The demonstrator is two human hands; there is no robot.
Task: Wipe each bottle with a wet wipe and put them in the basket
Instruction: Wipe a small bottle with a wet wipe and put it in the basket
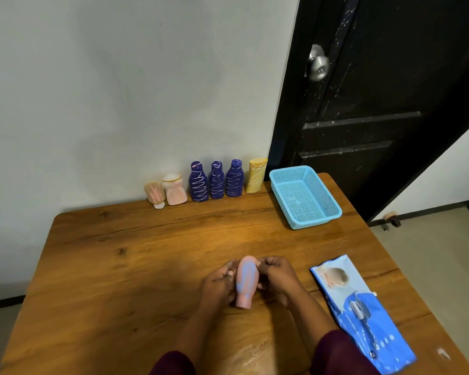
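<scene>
Both hands are sharing the grip on one pink bottle w/ blue scribbles, held low over the table near its front-centre. Left hand is clasping the bottle's left side, fingers curled around it; right hand is pressing on the right side, fingertips pinched at the upper part of the bottle. Bottle is lying tilted, cap end pointing toward the person, rounded base pointing away. Can't tell if a wipe is in either hand. Dark maroon sleeves are showing at the bottom edge.

Head view, rest of the scene: blue basket is sitting at the far right of the table, nothing in it, well apart from the hands. Along the wall at the back edge, six more bottles are standing in a row: beige bottle upside down on its cap at far left, pale pink bottle just beside it, then three navy bottles w/ white scribbles, then yellow bottle nearest the basket. Blue wet wipe pack is lying flat at the right of the table, near the right forearm. Black door w/ metal knob is standing behind the basket.
</scene>
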